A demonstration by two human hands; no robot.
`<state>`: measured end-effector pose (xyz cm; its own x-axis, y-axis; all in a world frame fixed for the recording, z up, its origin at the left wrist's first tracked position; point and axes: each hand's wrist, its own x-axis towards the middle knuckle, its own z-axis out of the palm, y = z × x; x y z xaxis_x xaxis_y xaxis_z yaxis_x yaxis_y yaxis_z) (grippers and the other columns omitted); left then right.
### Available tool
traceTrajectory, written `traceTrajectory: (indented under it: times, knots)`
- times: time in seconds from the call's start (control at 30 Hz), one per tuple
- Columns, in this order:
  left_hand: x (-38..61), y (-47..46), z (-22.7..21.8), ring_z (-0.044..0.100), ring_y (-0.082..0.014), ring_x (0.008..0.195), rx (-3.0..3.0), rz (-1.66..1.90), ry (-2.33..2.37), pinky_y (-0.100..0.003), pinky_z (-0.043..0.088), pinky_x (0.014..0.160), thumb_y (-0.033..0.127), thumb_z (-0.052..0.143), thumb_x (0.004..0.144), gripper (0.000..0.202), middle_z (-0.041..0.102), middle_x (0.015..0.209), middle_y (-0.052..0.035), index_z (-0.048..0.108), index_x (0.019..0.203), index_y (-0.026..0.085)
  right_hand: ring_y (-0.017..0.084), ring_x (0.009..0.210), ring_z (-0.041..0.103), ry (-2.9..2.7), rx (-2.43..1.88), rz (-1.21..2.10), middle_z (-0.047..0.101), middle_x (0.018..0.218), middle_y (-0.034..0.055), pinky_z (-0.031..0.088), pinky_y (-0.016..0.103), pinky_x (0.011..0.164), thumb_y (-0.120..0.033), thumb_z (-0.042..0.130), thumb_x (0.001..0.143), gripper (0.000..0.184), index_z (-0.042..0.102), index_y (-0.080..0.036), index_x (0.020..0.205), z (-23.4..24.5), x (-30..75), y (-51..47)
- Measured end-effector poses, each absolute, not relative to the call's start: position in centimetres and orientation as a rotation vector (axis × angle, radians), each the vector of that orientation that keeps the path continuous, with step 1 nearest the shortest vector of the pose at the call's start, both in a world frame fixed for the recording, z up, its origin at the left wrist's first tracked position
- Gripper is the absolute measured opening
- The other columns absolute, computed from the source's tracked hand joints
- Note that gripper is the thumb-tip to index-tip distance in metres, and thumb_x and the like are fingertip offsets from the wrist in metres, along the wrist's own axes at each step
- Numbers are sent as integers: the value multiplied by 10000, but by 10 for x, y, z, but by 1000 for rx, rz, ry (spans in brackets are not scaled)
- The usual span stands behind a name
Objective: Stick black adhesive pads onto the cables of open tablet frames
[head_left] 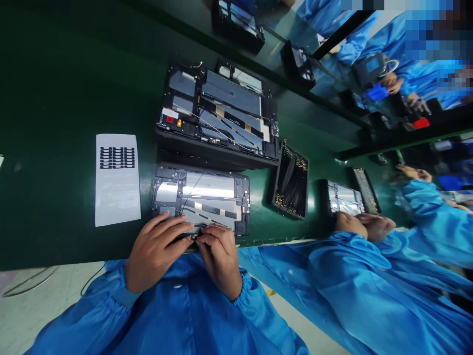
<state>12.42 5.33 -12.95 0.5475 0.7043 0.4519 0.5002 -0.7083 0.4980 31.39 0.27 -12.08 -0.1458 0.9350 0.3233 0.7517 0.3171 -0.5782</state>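
An opened tablet with its silvery batteries and cables exposed lies flat on the green bench in front of me. My left hand rests over its lower left part, fingers stretched out and apart, the thumb at the near edge. Close beside that thumb, my right hand has thumb and fingers pinched together at the same near edge. Whatever is between those fingertips is too small and covered to make out. Right behind stands a black tray holding more opened tablets, stacked.
Left of the tablet lies a white sheet bearing rows of black strips. A black box of thin black cables with gold ends is on the right. Farther right, a co-worker's hands work at another tablet. A raised shelf crosses behind.
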Motion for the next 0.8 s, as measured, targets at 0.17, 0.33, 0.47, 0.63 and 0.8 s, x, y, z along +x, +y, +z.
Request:
traceTrajectory:
  times: [0.17, 0.33, 0.47, 0.63, 0.8]
  knots:
    - [123, 53, -132, 646, -226, 1226, 2502, 915, 987, -458, 427, 1134, 132, 634, 934, 126, 743, 1208, -18, 712, 969, 225, 221, 1048, 606, -1949, -1499, 382, 651, 1078, 74, 517, 410, 913, -100, 584, 975, 178, 607, -226, 1099, -121, 314, 3]
    - [123, 53, -132, 649, -222, 1220, 2496, 917, 989, -458, 430, 1132, 141, 624, 943, 122, 743, 1206, -11, 710, 964, 225, 218, 1057, 603, -1943, -1501, 392, 650, 1082, 82, 509, 404, 921, -80, 588, 964, 183, 610, -207, 1094, -119, 312, 3]
    - [123, 53, -131, 649, -224, 1220, 2494, 939, 979, -456, 429, 1134, 142, 624, 943, 121, 745, 1201, -12, 707, 974, 224, 213, 1053, 611, -1932, -1513, 400, 654, 1071, 80, 521, 410, 918, -85, 582, 968, 173, 612, -209, 1085, -120, 311, 3]
    - [123, 54, -131, 656, -208, 1210, 2473, 939, 990, -441, 421, 1146, 141, 610, 947, 120, 751, 1180, 2, 684, 976, 230, 220, 1106, 644, -1922, -1405, 364, 685, 1125, 88, 556, 453, 963, -117, 613, 965, 220, 609, -223, 1158, -131, 320, -1]
    - [124, 55, -132, 672, -196, 1186, 2375, 972, 1008, -425, 439, 1134, 134, 620, 920, 112, 761, 1142, -17, 602, 999, 211, 256, 1186, 636, -2140, -1276, 209, 679, 1211, 138, 556, 514, 1025, -133, 627, 946, 462, 546, -188, 1397, -144, 331, -2]
